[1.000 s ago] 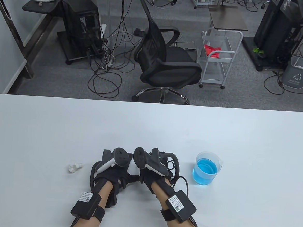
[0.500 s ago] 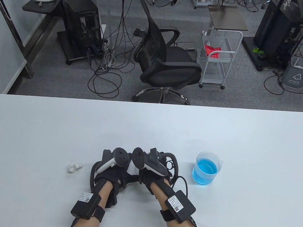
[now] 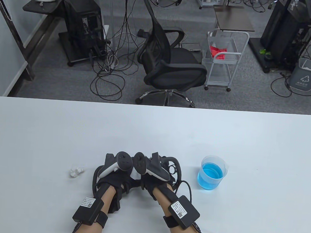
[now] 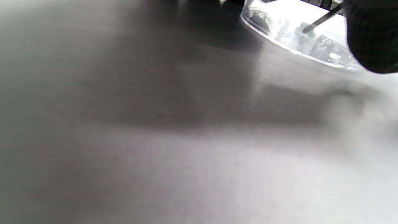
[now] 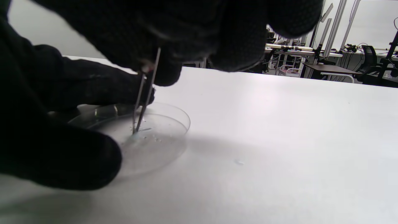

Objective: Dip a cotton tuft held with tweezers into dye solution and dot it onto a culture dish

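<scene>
The tweezers (image 5: pixel 146 90), tips down and near upright, press a pale cotton tuft (image 4: pixel 301 30) onto the floor of the clear culture dish (image 5: pixel 174 124), pinched by the right hand (image 3: pixel 154 175). The left hand (image 3: pixel 114 174) rests beside it at the dish's left edge; its finger state cannot be told. A beaker of blue dye (image 3: pixel 211 173) stands to the right; spare cotton (image 3: pixel 76 171) lies left.

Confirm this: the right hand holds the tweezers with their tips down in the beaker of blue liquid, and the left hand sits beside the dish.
Not quite. The tweezers in the right hand point down into the clear dish, as the right wrist view shows. The beaker stands apart to the right. The left hand is beside the dish.
</scene>
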The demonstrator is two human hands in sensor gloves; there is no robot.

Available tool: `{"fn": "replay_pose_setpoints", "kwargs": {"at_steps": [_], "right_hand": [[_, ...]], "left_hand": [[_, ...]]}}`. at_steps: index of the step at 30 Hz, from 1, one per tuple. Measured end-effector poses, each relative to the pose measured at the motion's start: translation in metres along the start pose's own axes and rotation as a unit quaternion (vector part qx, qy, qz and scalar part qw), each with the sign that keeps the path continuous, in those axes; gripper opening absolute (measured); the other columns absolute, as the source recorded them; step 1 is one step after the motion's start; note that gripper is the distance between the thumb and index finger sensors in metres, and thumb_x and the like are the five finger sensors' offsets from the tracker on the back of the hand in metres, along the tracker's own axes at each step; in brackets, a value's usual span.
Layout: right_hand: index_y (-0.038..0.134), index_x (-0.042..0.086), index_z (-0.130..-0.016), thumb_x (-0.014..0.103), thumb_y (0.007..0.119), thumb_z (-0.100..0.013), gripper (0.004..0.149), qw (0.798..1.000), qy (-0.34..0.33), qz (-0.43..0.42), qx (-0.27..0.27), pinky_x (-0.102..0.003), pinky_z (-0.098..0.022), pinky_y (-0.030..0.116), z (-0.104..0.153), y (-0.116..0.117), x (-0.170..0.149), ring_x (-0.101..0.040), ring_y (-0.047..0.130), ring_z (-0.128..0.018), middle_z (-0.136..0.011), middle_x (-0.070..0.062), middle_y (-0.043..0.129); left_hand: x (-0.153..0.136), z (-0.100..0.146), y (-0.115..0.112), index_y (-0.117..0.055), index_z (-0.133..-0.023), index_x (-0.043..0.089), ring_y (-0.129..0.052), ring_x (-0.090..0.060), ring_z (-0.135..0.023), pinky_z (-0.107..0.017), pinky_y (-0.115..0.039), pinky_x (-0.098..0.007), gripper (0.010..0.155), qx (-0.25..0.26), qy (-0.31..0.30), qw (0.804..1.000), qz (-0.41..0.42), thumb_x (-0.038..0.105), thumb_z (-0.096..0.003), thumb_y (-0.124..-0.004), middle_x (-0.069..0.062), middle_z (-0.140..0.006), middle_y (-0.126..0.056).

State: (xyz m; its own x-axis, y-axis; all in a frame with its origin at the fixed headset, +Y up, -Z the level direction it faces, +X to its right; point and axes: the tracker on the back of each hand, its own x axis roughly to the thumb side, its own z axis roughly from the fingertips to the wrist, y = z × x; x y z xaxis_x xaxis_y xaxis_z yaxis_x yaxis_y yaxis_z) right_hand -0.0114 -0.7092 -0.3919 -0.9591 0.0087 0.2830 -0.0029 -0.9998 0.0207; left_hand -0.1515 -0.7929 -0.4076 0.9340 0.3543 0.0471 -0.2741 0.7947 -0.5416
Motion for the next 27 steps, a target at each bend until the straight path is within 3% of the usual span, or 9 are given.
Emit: {"fn": "replay_pose_setpoints", "kwargs": {"at_steps": [27], "right_hand": [[0.099, 0.017, -0.068, 0.03, 0.091, -0.041, 0.031, 1.0, -0.014, -0.003, -0.004, -0.057, -0.058, 0.068, -0.0012, 0.0027, 0.0059, -0.02, 0.094, -0.061, -0.044, 0.003, 0.096]], "left_hand": [[0.0, -0.0002, -0.0003, -0.011, -0.112, 0.037, -0.008, -0.026, -0.116, -0.081, -0.019, -0.051, 0.106, 0.0, 0.0, 1.0, -0.001, 0.08, -0.039, -0.074, 0.009, -0.119, -0.006]]}}
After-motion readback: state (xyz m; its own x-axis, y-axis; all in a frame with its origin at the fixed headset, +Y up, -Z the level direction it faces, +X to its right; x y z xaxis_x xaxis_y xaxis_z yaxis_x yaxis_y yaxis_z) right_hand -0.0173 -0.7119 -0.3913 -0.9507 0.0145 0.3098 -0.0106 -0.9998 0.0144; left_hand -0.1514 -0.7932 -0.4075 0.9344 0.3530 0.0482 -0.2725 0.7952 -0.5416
